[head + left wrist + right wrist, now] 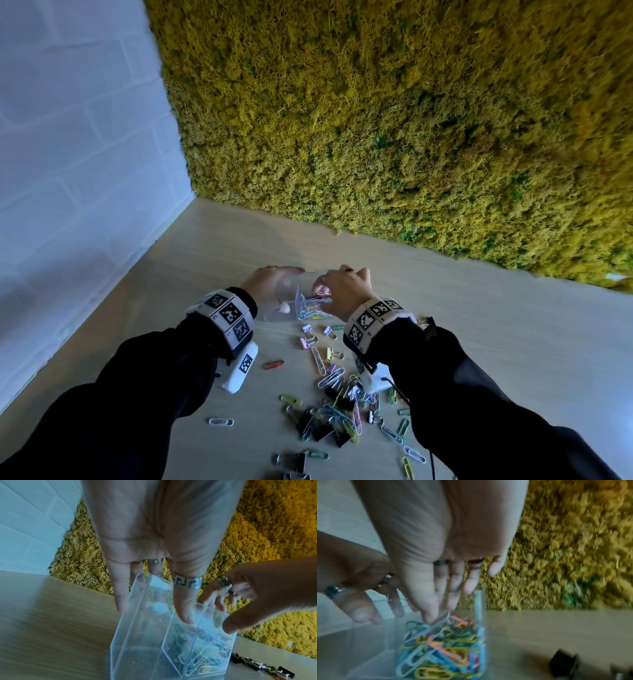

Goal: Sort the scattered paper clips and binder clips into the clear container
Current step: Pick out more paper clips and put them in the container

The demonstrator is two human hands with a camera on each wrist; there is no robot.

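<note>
A clear container (279, 313) (137, 642) (476, 601) with a divider stands on the wooden table. My left hand (289, 289) (153, 615) holds it, thumb on the near side and fingers over the far edge. Its right compartment holds several coloured paper clips (313, 310) (197, 660) (443, 649). My right hand (323, 291) (226, 616) (440, 614) hangs over that compartment, fingers pointing straight down and tips just above the clips. I see nothing held between them. More paper clips and black binder clips (329, 421) lie scattered nearer to me.
A green moss wall (376, 120) stands behind the table (496, 325), and a white brick wall (68, 137) closes the left side. Small pastel binder clips (308, 341) lie just in front of the container. Black binder clips (257, 665) (563, 661) sit to its right.
</note>
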